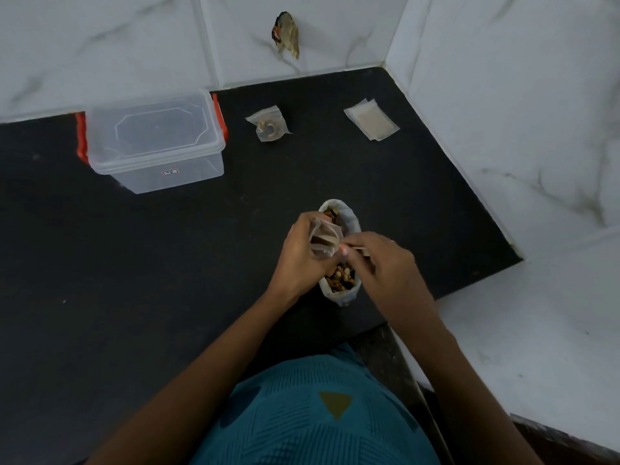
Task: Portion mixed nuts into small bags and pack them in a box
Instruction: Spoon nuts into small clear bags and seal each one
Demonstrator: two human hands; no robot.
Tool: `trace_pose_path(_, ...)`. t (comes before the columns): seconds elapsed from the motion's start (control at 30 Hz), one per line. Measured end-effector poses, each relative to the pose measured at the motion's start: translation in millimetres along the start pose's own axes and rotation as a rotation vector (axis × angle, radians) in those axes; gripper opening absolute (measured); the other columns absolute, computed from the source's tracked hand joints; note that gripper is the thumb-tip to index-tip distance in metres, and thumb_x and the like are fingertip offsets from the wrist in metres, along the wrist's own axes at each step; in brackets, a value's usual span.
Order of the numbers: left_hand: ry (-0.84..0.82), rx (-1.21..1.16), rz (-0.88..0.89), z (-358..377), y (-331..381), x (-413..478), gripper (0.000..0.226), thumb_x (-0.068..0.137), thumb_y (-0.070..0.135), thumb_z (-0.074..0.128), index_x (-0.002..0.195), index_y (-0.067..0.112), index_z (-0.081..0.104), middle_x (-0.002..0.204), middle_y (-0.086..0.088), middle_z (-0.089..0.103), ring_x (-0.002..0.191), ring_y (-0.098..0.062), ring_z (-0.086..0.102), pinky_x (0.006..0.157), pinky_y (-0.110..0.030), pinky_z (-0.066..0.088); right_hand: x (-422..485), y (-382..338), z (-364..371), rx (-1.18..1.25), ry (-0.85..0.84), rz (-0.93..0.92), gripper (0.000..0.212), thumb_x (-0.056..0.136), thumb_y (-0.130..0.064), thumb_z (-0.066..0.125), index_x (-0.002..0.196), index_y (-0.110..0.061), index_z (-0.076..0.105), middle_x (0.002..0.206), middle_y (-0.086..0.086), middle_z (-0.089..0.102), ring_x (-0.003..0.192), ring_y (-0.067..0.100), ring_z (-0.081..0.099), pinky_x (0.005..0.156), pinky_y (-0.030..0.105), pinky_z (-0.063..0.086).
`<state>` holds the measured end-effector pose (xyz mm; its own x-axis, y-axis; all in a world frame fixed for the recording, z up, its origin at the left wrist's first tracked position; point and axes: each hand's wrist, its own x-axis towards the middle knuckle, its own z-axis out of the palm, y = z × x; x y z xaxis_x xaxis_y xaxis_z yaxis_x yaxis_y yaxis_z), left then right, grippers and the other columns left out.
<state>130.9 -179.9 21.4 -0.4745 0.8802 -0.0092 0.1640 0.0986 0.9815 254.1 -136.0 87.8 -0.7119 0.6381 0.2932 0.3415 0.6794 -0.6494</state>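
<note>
- The nut sack (341, 280), open-mouthed and showing mixed nuts, stands on the dark surface (167, 263). All positions below are given from it.
- The left hand (302, 256) is directly above the sack's left rim. Its grip is closed around a small bag (323, 241), which is held mouth-open and looks empty.
- The right hand (382, 260) is above the sack's right rim. Its grip is a narrow pinch on the small bag's near edge, apparently spreading the mouth. Whether it also holds a tool cannot be told.
- A filled bag (268, 124) lies well beyond the sack, slightly left.
- A stack of empty bags (370, 119) lies well beyond, slightly right.
- The box (154, 139) sits far beyond and left, with its lid on.
- Risk: the thin film mouth may collapse if either pinch slackens, and nuts would then scatter over the surface.
- Risk: both hands crowd the soft sack, so a knock on its rim could tip it.
- Risk: the box is lidded and out of easy reach, so packing needs a free hand first.
</note>
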Motion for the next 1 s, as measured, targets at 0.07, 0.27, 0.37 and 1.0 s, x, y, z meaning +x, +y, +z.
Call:
trace_pose_path(0.07, -0.002, -0.005, 0.014, -1, -1, -1, 0.046, 0.062, 0.044, 0.066, 0.101, 0.032, 0.044, 0.102, 0.01, 0.055, 0.101, -0.013, 0.055, 0.08, -0.023, 0.048, 0, 0, -1, -0.08, -0.036, -0.063, 0.031, 0.087, -0.023, 0.043, 0.092, -0.002, 0.065, 0.084, 0.012, 0.067, 0.074, 0.022, 0.064, 0.067, 0.02, 0.047)
trace_pose_path(0.27, -0.021, -0.053, 0.023, -6, -2, 2, 0.054, 0.064, 0.034, 0.072, 0.107, 0.038, 0.039, 0.109, 0.011, 0.049, 0.106, -0.014, 0.052, 0.083, -0.028, 0.049, -2, -2, -9, -0.045, 0.129, -0.078, 0.028, 0.087, -0.018, 0.046, 0.094, 0.003, 0.064, 0.085, 0.013, 0.067, 0.077, 0.013, 0.062, 0.077, 0.019, 0.046)
trace_pose_path(0.37, -0.043, -0.093, 0.026, -6, -1, 1, 0.057, 0.065, 0.027, 0.074, 0.11, 0.031, 0.038, 0.11, 0.009, 0.048, 0.103, -0.005, 0.052, 0.081, -0.021, 0.047, -2, -2, -11, 0.006, 0.139, -0.054, 0.027, 0.087, -0.019, 0.047, 0.095, 0.002, 0.064, 0.085, 0.01, 0.066, 0.08, 0.006, 0.057, 0.076, 0.013, 0.045)
trace_pose_path(1.0, 0.046, -0.074, -0.101, -17, -31, -6, 0.047, 0.075, -0.002, 0.071, 0.113, 0.01, 0.045, 0.103, 0.013, 0.05, 0.087, 0.017, 0.051, 0.073, -0.004, 0.042, -10, 49, -8, 0.222, 0.319, 0.588, 0.011, 0.092, -0.013, 0.051, 0.093, -0.01, 0.061, 0.072, -0.004, 0.06, 0.062, -0.006, 0.057, 0.061, 0.008, 0.046)
